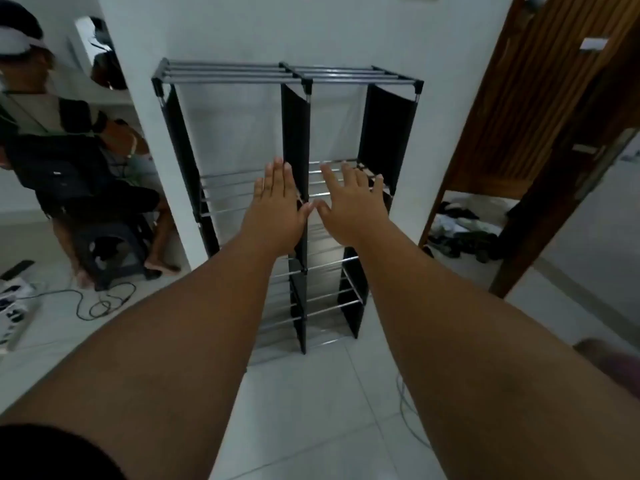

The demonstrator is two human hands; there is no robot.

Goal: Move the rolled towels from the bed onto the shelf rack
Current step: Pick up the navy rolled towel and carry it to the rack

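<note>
A black shelf rack (294, 109) with silver metal rails stands against the white wall, straight ahead of me. Its compartments hold nothing that I can see. My left hand (277, 202) and my right hand (349, 202) are stretched out side by side in front of the rack's middle tier, palms down, fingers spread, thumbs almost touching. Neither hand holds anything. No rolled towel and no bed are in view.
A person sits on a dark stool (114, 258) at the left, close to the rack. Cables (100, 303) and a white device (14, 306) lie on the tiled floor. A wooden door (540, 109) stands at the right, with clothes piled (464, 230) beyond it.
</note>
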